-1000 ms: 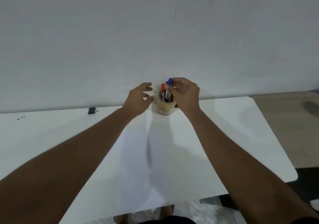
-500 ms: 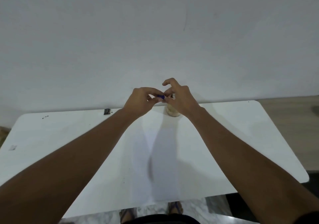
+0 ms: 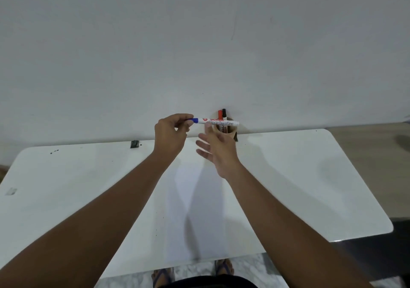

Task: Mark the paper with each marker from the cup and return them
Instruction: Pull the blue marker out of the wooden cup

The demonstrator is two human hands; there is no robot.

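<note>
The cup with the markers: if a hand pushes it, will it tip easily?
Probably yes. The cup looks small and light, and the red marker and black marker stand above its rim, so it seems top-heavy. The wall close behind may stop a backward fall.

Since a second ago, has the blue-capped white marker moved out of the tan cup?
Yes. The blue-capped white marker now lies level, held by the left hand, above and left of the tan cup; the right hand is open.

The white surface (image 3: 288,187) lies open on both sides; the tan paper cup (image 3: 230,133) stands against the grey wall (image 3: 199,43), perhaps touching it.
</note>
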